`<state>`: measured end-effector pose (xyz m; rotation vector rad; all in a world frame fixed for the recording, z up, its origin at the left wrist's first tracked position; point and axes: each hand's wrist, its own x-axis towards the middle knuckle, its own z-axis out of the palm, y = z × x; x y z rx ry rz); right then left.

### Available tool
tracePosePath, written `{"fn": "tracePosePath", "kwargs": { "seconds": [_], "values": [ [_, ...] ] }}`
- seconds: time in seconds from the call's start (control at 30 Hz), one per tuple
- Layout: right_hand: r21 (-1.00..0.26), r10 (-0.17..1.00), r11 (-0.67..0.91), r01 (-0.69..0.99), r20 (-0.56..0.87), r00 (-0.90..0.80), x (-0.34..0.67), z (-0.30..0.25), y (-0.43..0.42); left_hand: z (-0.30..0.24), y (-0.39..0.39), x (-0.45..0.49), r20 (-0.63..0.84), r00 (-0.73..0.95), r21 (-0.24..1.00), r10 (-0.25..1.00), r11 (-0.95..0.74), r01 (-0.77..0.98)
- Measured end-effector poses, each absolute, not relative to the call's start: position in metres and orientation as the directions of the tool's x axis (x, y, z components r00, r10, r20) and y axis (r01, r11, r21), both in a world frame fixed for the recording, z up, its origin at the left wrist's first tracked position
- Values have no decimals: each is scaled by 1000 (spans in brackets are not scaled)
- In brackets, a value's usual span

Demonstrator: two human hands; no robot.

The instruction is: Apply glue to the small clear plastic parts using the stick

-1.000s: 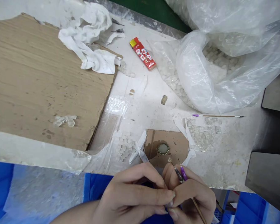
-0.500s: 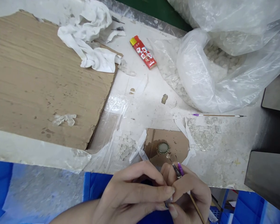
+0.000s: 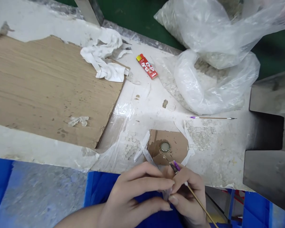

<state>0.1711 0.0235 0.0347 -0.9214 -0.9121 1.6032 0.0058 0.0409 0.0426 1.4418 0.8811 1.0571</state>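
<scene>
My left hand (image 3: 140, 186) is at the bottom middle, its index finger and thumb on either side of a small translucent piece (image 3: 166, 193). My right hand (image 3: 190, 194) meets it there, with thumb and fingertips against the same piece. Also gripped in the right hand are thin sticks (image 3: 199, 202), one end purple and another dark, with fine needle-like points. Beyond the hands lies a small cardboard piece (image 3: 180, 144), bearing a round ornament (image 3: 165, 146) with a pale centre and beaded metal rim. Fingers partly hide the translucent piece.
Loose clear pieces (image 3: 200, 137) and frosted pieces (image 3: 131, 145) flank the small cardboard. Another thin stick (image 3: 211, 118) lies behind. Farther back are a red lighter (image 3: 147, 67), plastic bags (image 3: 204, 91) of pieces and white cloth (image 3: 109, 63). Large cardboard (image 3: 49, 85) covers the left; metal plates (image 3: 268, 171) stand right.
The camera view has shifted, so more of the table's back shows. My left thumb and index finger have parted somewhat, revealing more of the translucent piece. The right hand still holds the sticks.
</scene>
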Motion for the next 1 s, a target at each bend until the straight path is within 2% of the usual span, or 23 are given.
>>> {"fn": "tracePosePath", "kwargs": {
  "seconds": [0.1,0.27,0.5,0.77,1.0],
  "values": [
    [-934,981,-139,-329,-84,-174,177,39,13,47,33,5,151,306,988,940,-151,-25],
    [-937,981,-113,-330,-52,-188,173,47,-7,54,18,2,193,272,981,943,-183,-64],
    [-946,988,-135,-294,-107,-108,159,48,-26,59,-3,5,225,174,969,959,-201,-142],
    [-965,995,-68,-251,-47,-88,153,52,-47,54,-25,-4,196,220,962,955,-144,-233],
    [-978,999,-20,-207,-12,-43,154,51,-56,46,-33,-7,214,237,968,948,-172,-185]
  ]
}}
